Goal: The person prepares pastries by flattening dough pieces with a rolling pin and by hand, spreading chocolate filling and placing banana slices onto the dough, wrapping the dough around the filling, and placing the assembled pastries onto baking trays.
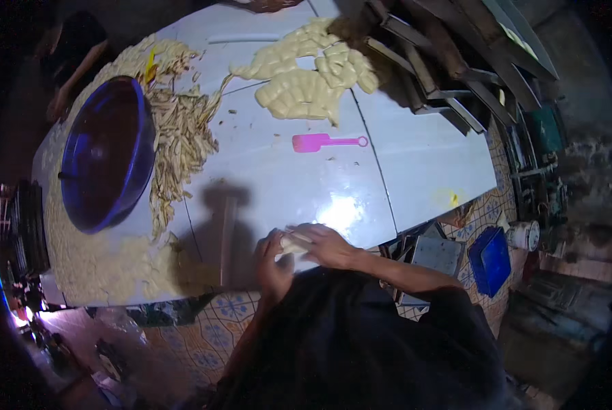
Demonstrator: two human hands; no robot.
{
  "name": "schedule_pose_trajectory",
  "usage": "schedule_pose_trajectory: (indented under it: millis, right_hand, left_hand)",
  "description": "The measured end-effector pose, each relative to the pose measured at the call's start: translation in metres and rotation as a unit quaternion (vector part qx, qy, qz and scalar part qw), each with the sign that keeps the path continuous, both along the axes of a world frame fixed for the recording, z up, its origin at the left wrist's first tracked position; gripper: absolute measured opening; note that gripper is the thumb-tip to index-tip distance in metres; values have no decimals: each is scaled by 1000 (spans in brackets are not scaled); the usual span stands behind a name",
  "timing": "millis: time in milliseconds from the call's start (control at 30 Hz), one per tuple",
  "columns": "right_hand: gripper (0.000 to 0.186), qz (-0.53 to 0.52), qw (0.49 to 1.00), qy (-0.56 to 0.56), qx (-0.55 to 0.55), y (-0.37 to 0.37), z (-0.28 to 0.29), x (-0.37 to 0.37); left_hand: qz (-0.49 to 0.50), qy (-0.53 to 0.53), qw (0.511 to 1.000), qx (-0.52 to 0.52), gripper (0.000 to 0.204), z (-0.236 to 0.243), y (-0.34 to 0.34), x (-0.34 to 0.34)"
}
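At the near edge of the white table [272, 171], a small pale piece of dough [291, 244] is between my two hands. My left hand [272, 268] curls round its left side. My right hand [328, 247] closes over it from the right, hiding part of it. Just left of my hands lies a narrow wooden strip [228, 232]. Farther out rests a pink spatula [313, 142] with a ring at its handle end. Beyond that, soft pale dough pieces [295, 94] lie close together in a spread-out batch.
A large purple-blue basin [150, 126] stands at the left, beside brown strips [183, 130]. Pale crumbly material [107, 270] covers the near left. Long wooden and metal trays [449, 68] are stacked far right. A blue crate [490, 260] sits on the floor. Another person's arm [84, 68] shows far left.
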State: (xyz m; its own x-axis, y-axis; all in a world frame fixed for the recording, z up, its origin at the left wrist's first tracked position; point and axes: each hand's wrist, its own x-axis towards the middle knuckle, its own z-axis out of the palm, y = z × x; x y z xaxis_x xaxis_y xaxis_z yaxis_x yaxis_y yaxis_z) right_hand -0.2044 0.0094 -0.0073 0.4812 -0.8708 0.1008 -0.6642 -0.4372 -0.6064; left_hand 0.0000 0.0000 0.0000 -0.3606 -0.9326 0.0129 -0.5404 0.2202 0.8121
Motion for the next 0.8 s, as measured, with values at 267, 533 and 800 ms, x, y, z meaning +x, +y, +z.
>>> schedule_pose_trajectory:
  millis: [267, 533, 800]
  right_hand:
    - [49, -122, 488, -659, 559, 13, -4, -59]
    - [47, -310, 894, -323, -20, -15, 331, -316]
    - [58, -453, 875, -75, -155, -254, 413, -553]
  left_hand:
    - [198, 453, 839, 228, 29, 60, -35, -48]
    - [122, 237, 954, 135, 35, 21, -23, -115]
    - [153, 174, 967, 107, 43, 19, -20, -166]
